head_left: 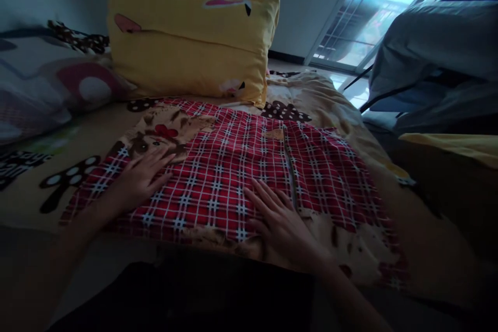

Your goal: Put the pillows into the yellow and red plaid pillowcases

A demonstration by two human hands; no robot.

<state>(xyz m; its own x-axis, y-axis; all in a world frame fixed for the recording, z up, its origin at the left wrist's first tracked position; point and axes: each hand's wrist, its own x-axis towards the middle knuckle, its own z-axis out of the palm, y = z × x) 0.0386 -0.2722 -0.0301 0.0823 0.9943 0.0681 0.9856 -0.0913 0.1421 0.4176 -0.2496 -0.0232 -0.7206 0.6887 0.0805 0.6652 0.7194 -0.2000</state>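
Hands lay flat on a red plaid cloth (233,171) spread across the near edge of the bed (428,249). Her left hand (142,176) pressed its left end, fingers open and splayed, gripping nothing; the right hand (282,223) rested nearer the front edge, fingers likewise extended. Judging by the flat palms, the step in hand was smoothing the fabric. A next move would call for sweeping outward toward the rumpled right corner. A yellow pillow (190,41) stood behind, touching the cloth's far edge.
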